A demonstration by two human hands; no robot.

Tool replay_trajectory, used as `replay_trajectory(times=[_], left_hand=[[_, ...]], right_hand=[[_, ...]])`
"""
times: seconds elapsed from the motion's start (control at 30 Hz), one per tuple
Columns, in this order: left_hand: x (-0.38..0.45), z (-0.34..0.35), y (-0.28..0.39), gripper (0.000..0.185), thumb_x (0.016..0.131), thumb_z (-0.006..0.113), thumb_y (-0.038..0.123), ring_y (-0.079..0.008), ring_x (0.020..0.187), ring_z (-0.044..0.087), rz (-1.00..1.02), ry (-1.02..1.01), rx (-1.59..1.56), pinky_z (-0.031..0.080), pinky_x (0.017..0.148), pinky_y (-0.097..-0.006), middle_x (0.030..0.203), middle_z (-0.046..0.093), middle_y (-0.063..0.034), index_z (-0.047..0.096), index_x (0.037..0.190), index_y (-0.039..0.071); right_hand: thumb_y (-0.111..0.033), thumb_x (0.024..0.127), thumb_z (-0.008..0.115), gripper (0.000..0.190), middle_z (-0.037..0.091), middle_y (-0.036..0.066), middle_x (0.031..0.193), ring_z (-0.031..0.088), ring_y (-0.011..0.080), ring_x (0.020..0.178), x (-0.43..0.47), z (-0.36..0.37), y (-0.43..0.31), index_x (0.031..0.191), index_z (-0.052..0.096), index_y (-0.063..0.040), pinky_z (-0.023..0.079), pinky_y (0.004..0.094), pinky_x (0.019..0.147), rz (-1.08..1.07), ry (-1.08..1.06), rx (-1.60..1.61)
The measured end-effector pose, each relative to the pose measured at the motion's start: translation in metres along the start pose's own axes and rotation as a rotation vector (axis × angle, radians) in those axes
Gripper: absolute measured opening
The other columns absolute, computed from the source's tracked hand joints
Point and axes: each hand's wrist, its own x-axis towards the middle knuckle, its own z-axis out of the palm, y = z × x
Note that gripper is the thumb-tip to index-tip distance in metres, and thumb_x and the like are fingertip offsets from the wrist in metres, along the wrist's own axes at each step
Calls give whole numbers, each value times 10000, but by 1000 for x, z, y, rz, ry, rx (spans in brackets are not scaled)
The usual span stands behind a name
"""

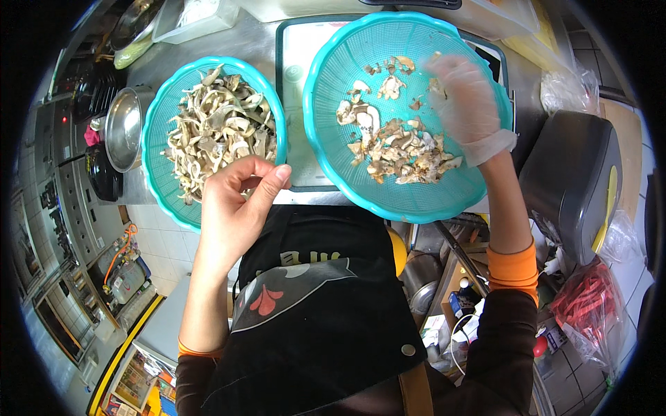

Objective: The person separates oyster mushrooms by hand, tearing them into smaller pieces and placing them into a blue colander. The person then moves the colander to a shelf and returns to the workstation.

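Two turquoise plastic colander baskets stand side by side before me. The left basket (282, 130) is heaped with torn oyster mushroom strips (208, 130). My left hand (239, 192), bare, is over that basket's near right rim, thumb and forefinger pinched together; whether something small is between them cannot be told. The larger right basket (312, 104) holds mushroom pieces (406, 151) in a pile near its front and smaller scraps farther back. My right hand (463, 104), in a clear plastic glove, is blurred over the right side of this basket. Its fingertips are too blurred to show a hold.
Beneath the baskets is a white tray or board (302, 151) with a dark rim on the steel counter (255, 36). A steel bowl (125, 130) stands at the left, a clear plastic container (195, 23) behind. A dark grey bin-like object (570, 177) is at the right.
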Motion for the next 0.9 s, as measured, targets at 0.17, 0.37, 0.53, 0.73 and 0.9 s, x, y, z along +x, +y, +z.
replay_trajectory(times=[0.17,0.37,0.53,0.73,0.9], left_hand=[[4,0,-1,185,881,632,144,-86,712,574,138,-13,87,454,662,-224,731,627,-37,633,810,-27],[0,1,-5,150,879,631,125,-88,720,565,55,-12,91,462,685,-232,760,617,-31,622,874,-25],[1,4,-10,138,876,629,107,-93,741,576,70,-53,56,473,698,-241,810,620,-36,611,902,-28],[2,8,-10,127,876,623,91,-102,759,589,68,-92,76,481,712,-245,826,626,-43,607,914,-29],[1,15,-4,121,871,625,83,-106,769,605,45,-115,62,486,707,-242,833,633,-39,613,922,-26]], right_hand=[[-64,721,677,305,580,115,998,538,279,989,-16,41,2,1025,650,-70,421,385,878,-72,-463,-15],[-79,757,638,120,595,103,925,551,248,949,-15,33,26,869,602,-53,427,382,866,313,-649,488],[-132,771,634,95,612,89,877,557,228,917,-23,22,32,835,616,-63,423,392,853,314,-383,629],[-140,761,638,54,578,78,807,529,248,812,-35,38,3,751,649,-88,418,392,811,-103,-376,48],[-135,775,612,71,582,83,793,539,243,802,-37,18,2,752,645,-76,440,372,744,310,-381,642]])
